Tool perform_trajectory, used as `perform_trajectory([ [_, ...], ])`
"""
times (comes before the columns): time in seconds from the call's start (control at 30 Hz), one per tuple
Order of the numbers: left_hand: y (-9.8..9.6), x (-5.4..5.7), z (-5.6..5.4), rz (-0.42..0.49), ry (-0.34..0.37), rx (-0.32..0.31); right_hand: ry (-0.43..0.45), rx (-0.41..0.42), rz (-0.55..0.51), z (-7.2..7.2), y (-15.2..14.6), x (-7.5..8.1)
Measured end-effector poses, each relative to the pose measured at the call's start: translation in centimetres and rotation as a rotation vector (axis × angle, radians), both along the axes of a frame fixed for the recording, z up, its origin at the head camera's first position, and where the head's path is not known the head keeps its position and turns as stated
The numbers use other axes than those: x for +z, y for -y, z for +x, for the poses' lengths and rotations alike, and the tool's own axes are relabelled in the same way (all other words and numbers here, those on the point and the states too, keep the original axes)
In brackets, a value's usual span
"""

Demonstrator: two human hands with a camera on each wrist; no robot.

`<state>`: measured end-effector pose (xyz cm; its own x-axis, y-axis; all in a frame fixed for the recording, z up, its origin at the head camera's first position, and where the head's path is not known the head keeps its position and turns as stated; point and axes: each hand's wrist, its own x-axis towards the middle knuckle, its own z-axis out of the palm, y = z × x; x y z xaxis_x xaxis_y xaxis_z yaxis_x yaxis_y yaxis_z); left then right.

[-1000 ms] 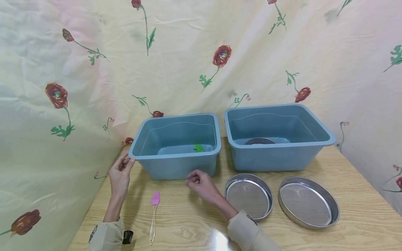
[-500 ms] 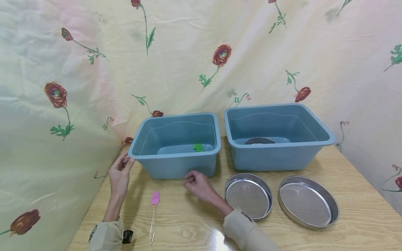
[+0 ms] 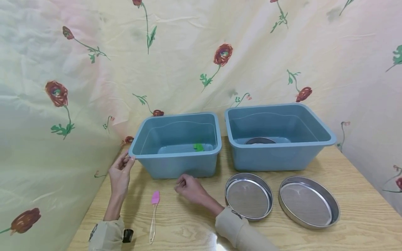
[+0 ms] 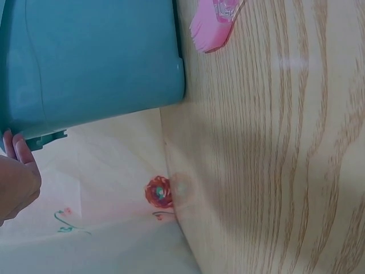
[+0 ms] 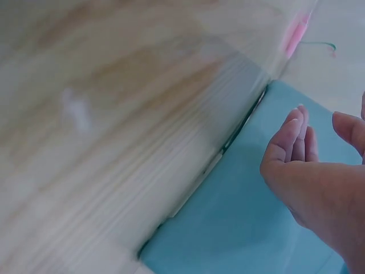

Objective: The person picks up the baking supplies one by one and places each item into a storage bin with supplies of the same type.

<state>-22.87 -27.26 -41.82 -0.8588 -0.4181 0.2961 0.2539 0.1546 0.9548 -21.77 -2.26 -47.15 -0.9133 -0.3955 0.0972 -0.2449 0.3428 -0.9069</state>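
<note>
At the front left corner of the left blue plastic tub (image 3: 179,165), my left hand (image 3: 120,177) holds the rim between thumb and fingers. In the left wrist view its fingertips (image 4: 21,149) sit at the rim's edge. My right hand (image 3: 191,189) hovers low before the tub's front wall, fingers loosely curled and holding nothing. The right wrist view shows its thumb apart from the fingers. Inside this tub lies a small green object (image 3: 198,147). A basting brush (image 3: 155,198) with a pink head and clear handle lies on the table between my hands.
A second blue tub (image 3: 268,158) stands to the right, with a round metal-rimmed item (image 3: 260,141) inside. Two round metal sieves, a nearer-centre sieve (image 3: 249,198) and a right-hand sieve (image 3: 309,204), lie before it. A flowered cloth (image 3: 176,69) hangs behind the wooden table (image 3: 182,230).
My right hand has moved left along the front of the left tub, closer to the basting brush. My left hand has stayed on the rim.
</note>
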Motion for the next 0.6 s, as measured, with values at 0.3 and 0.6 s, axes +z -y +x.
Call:
perform_trajectory([
  [0.3, 0.0, 0.2, 0.0, 0.001, 0.002, 0.005, 0.024, 0.016, 0.09, 0.2, 2.0, -0.3],
  [0.6, 0.0, 0.0, -0.2, 0.014, -0.014, 0.004, 0.026, 0.043, 0.099, 0.4, 3.4, -0.5],
])
